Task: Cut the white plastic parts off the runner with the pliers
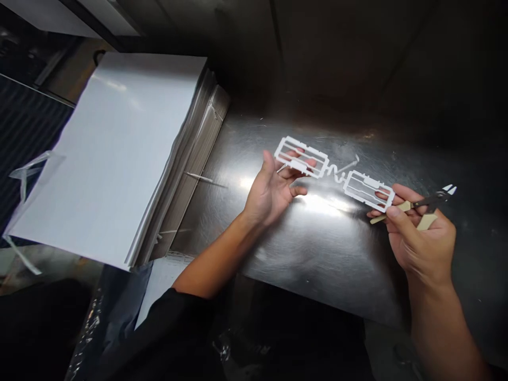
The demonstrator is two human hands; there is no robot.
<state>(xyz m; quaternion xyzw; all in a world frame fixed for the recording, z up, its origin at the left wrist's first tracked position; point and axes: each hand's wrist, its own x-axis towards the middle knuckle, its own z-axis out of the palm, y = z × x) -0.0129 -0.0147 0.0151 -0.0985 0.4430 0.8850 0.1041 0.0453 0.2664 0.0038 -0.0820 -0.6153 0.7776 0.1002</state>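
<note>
Holding steady over the dark metal surface [317, 254], nearest first: right hand [423, 241] curled shut around the beige handles of small flush cutters [431, 203], blades pointing away to the right, clear of any plastic. Same hand's fingertips [379, 197] also pinching the right frame of the white moulded part [337, 172], so one grip doing double duty. Further in, left hand [273, 190] palm-up, fingers closed lightly on the left frame, lifting it just off the surface. Between the two frames, a wavy runner [337, 173] joined at both ends, by the look of it — no cut made there yet. Judging from this: piece picked up and presented, cutters in hand but not brought to the plastic; separating the frames from the runner all left to do. No loose trimmed pieces visible on the surface nearby. Beyond and to the left, a tall stack of white sheets [115, 148] lying flat, bound with a strap, well apart from both hands.
</note>
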